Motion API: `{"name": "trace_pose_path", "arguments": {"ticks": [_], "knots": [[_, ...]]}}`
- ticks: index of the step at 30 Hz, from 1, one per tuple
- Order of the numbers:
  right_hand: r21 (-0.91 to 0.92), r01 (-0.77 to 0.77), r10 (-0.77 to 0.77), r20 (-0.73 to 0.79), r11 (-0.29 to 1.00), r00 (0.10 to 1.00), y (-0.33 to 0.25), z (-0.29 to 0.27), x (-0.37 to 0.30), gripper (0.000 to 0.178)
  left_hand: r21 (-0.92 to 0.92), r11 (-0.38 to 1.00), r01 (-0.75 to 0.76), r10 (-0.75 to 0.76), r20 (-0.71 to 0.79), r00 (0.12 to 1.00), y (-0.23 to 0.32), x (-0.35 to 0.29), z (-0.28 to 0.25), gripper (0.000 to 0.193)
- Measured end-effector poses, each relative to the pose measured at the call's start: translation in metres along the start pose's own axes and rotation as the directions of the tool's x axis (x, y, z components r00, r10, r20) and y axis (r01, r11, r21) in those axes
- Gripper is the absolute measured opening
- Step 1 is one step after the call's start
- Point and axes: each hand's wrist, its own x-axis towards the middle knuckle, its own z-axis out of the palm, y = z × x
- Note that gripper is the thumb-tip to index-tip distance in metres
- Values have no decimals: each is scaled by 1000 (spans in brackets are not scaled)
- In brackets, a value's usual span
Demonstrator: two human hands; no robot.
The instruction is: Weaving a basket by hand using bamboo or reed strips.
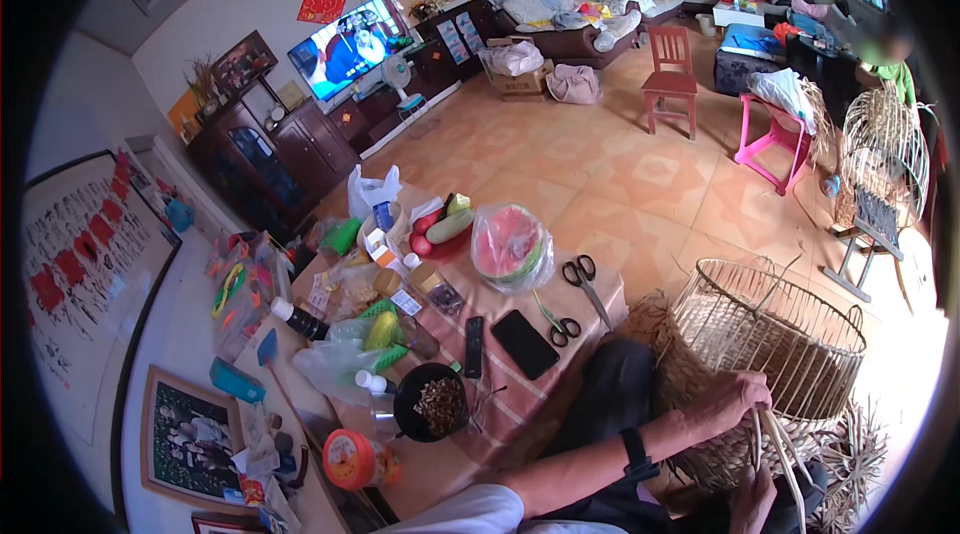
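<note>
A half-woven straw basket [690, 334] stands by my knee at the lower right, its lower wall covered in braided straw and its upper wire frame bare. My left hand [728, 406], with a dark band on the wrist, pinches pale straw strands [785, 444] against the near side of the frame. Below it, my right hand [752, 502] has its fingers closed around the lower part of a strand; the rest of that hand is partly cut off by the lower edge. Loose straw ends [850, 464] stick out beside the basket.
At left, a cloth-covered table [500, 424] holds scissors [587, 289], a phone [525, 344], a wrapped cut watermelon [510, 246], a black bowl [430, 401] and jars. Beyond stand a red chair [670, 84], a pink stool [775, 144] and another person [885, 64] beside a wire frame.
</note>
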Motion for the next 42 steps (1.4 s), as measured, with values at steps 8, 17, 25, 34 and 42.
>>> {"name": "trace_pose_path", "arguments": {"ticks": [8, 17, 25, 34, 42], "knots": [[-569, 114, -132, 8, 815, 991, -99, -8, -34, 29, 27, 983, -180, 177, 83, 981, 15, -14, -13, 25], [224, 315, -351, 142, 922, 925, -116, -42, -14, 16, -36, 996, -83, 84, 27, 996, 7, -17, -3, 21], [-202, 405, -448, -273, 892, 851, -69, -7, 41, 14, -146, 987, -67, 69, 9, 998, 19, -2, 22, 9], [567, 156, -11, -250, 809, 968, -98, -19, 76, 20, 78, 997, 29, -38, 110, 993, 13, -9, -15, 51], [467, 349, -306, -168, 812, 937, -116, -17, 90, 21, 340, 923, -179, 139, 139, 981, 23, -20, 1, 53]]}}
